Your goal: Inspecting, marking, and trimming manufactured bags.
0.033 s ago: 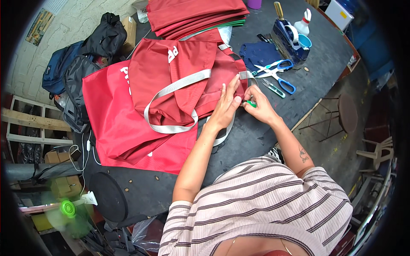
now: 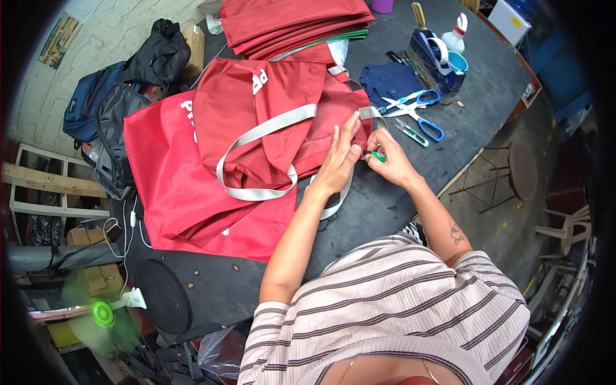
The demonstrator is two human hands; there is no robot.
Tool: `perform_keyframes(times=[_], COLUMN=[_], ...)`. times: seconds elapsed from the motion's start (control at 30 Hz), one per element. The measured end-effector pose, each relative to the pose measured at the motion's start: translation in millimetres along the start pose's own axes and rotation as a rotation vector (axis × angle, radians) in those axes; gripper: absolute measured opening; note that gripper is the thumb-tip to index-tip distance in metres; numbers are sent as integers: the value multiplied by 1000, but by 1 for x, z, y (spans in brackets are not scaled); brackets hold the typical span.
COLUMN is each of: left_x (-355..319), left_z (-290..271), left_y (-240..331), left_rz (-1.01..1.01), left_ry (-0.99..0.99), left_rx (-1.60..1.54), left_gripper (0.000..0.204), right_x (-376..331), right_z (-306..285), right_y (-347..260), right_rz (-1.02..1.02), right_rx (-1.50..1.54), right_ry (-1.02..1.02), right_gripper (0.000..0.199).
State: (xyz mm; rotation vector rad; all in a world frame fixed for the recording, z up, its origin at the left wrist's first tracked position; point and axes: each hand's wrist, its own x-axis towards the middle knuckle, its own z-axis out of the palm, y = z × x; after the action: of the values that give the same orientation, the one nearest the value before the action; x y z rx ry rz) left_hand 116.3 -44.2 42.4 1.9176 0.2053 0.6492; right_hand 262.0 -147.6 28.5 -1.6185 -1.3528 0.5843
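Note:
A red fabric bag (image 2: 256, 96) with grey webbing straps (image 2: 282, 119) lies on the dark table. My left hand (image 2: 336, 160) rests on the bag's right-hand edge, its fingers stretched out and thumb apart. Close beside it, my right hand (image 2: 393, 162) is closed around a small green-handled tool (image 2: 378, 156) held against the bag's edge. The tool's working end is hidden by my fingers and the fabric. A short grey strap end (image 2: 371, 113) sits just above my fingertips. Under this bag spreads a brighter red fabric piece (image 2: 256, 237) with white print.
Two pairs of scissors (image 2: 428, 128) and a cutter knife (image 2: 412, 133) lie right of my right hand. Beyond them are navy cloth (image 2: 390, 82), a tape dispenser (image 2: 436, 67) and a spray bottle (image 2: 455, 35). Stacked red fabric (image 2: 295, 29) is at the back; backpacks (image 2: 115, 122) stand left.

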Motion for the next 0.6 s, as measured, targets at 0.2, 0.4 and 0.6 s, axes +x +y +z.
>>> perform_keyframes(times=[0.2, 0.4, 0.6], left_x=[-1, 0, -3], left_z=[2, 2, 2], left_y=[-5, -4, -1], left_rz=[-9, -19, -27], left_ry=[21, 20, 34], left_rx=[-7, 1, -9], left_gripper=[75, 74, 74], right_x=[-4, -6, 6], right_z=[1, -2, -1], right_y=[-3, -10, -8], right_rz=[-26, -10, -21], right_rx=[22, -83, -79], right_ry=[11, -15, 24], right_gripper=[25, 25, 26])
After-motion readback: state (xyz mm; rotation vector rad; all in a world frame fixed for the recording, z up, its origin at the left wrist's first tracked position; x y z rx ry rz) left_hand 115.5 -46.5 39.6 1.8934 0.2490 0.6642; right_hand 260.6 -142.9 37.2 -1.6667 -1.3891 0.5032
